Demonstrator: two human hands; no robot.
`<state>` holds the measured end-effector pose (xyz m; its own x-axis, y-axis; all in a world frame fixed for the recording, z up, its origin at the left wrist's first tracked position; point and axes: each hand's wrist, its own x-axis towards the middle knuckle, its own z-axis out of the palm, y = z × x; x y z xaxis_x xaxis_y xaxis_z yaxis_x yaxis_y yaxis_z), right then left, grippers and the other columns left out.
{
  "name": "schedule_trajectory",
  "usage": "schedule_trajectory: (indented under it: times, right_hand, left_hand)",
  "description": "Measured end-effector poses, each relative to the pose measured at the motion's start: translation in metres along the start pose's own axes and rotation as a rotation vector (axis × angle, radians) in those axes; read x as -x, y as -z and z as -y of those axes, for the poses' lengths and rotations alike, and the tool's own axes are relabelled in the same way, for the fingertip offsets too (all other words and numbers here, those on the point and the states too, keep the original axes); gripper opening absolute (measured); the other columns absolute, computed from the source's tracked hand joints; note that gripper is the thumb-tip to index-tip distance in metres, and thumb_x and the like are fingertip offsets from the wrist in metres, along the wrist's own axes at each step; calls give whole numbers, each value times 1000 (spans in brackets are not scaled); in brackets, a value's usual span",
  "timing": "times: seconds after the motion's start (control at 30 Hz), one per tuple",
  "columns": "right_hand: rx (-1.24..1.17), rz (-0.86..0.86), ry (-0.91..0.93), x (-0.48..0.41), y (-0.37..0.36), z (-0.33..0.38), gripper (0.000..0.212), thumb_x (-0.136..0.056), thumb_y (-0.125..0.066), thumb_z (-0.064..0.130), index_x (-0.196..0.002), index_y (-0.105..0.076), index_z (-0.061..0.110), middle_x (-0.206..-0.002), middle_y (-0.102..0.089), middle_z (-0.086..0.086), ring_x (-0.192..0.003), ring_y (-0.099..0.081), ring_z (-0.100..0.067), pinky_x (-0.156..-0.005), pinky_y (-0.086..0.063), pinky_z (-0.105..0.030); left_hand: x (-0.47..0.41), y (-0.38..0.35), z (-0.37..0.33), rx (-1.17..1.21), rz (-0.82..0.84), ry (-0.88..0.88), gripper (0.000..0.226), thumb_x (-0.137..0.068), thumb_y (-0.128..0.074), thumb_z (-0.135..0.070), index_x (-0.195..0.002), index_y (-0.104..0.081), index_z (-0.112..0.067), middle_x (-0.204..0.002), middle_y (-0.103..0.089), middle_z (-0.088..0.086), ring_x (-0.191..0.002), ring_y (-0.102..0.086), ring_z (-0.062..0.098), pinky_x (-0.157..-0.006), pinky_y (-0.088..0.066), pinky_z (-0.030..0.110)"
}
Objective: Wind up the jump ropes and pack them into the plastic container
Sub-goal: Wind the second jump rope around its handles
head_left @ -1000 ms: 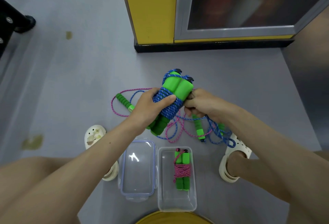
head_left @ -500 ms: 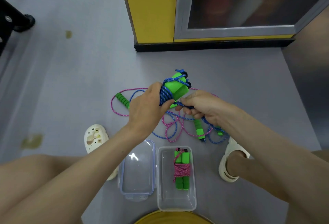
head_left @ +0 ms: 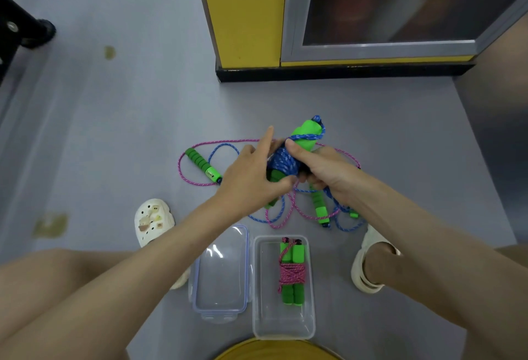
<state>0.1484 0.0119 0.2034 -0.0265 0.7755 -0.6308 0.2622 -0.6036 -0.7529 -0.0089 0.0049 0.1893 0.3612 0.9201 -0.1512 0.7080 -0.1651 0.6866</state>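
Grip had shifted: right hand (head_left: 323, 171) now clamped the blue rope bundle (head_left: 281, 159), thumb pressing its wraps, while left hand (head_left: 248, 179) pinched its lower end, index finger lifted free. Winding looked nearly finished. Plastic container (head_left: 268, 316), holding one pink wound rope (head_left: 291, 272), waited below, lid (head_left: 220, 268) alongside; loose ropes (head_left: 203, 164) lay tangled between.

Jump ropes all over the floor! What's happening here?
A person squatting on the floor holds a blue jump rope, wound round its green handles, in the left hand and the right hand, apparently finishing the wrap. A pink jump rope, already wound, lies in the clear plastic container, with the lid beside it. More tangled rope, pink and blue, lies just beyond.
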Motion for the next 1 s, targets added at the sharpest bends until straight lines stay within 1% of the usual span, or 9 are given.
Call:
schedule_trajectory:
  times: [0.07, 0.13, 0.2, 0.27, 0.37, 0.47, 0.83, 0.93, 1.0]
  right_hand:
    - [-55, 10, 5, -1, 2, 1, 49, -86, -53, 59, -71, -57, 12, -57, -48, -3, -37, -30, -5, -37, -25, -16]
    - [-146, 54, 37, -1, 4, 2, 52, -86, -52, 57, -83, -58, 6, -59, -47, -6, -36, -26, -4, -36, -23, -15]
    - [-194, 106, 67, -1, 4, 2, 57, -80, -52, 59, -92, -57, 4, -59, -42, -7, -37, -22, -5, -35, -21, -15]
    - [-222, 141, 70, 0, 1, 1, 57, -77, -51, 59, -85, -56, 3, -55, -41, -5, -37, -19, -5, -35, -19, -16]
    - [-189, 139, 35, 2, -2, 0, 51, -90, -47, 52, -68, -52, 7, -49, -42, -3, -32, -20, -5, -34, -19, -15]
    - [-91, 116, -5, 2, -3, 1, 45, -95, -45, 47, -81, -56, 5, -52, -44, -3, -31, -24, -4, -34, -21, -15]
    - [-212, -27, -212, -4, -11, -3, 21, -95, -57, 19, -83, -59, 2, -62, -57, -10, -29, -35, -3, -30, -29, -14]
    - [-232, -142, -101, 1, -13, -5, 15, -91, -61, 8, -91, -62, -8, -61, -64, -14, -36, -56, -9, -37, -48, -18]
    - [-79, -235, 88, 5, -14, -7, 15, -90, -62, 7, -89, -64, -8, -60, -65, -16, -41, -63, -13, -46, -55, -24]
  left_hand:
    - [-6, 10, 1, 305, 53, 119, 84, -84, -69, -39, -151, -20, -23, -141, -46, -13, -116, -47, 11, -96, -44, 29]
    - [-6, 17, 1, 559, 113, 293, 76, -83, -71, -36, -146, -31, -25, -129, -51, -15, -111, -52, 9, -85, -47, 18]
    - [-4, 21, 1, 773, 216, 429, 66, -80, -74, -32, -138, -43, -24, -114, -64, -8, -101, -65, 15, -76, -53, 23]
    - [-2, 20, 3, 832, 229, 436, 56, -78, -77, -23, -128, -53, -21, -102, -71, 1, -83, -71, 20, -67, -57, 30]
    - [-3, 17, 8, 664, 73, 364, 64, -70, -84, -21, -126, -53, -21, -107, -70, 0, -90, -69, 16, -82, -58, 35]
    - [-2, 13, 13, 345, -31, 246, 77, -64, -86, -32, -131, -48, -24, -115, -65, -4, -103, -63, 15, -92, -52, 38]
    - [3, 3, 9, -260, -118, 71, 78, -76, -76, -42, -139, -34, -24, -114, -62, -2, -99, -61, 20, -72, -47, 31]
    - [3, 2, 9, -276, -134, 72, 78, -77, -74, -43, -140, -32, -25, -114, -62, -1, -98, -61, 20, -68, -43, 30]
    - [1, 2, 9, -251, -144, 81, 76, -76, -75, -43, -138, -34, -26, -112, -63, -2, -98, -61, 20, -68, -46, 31]
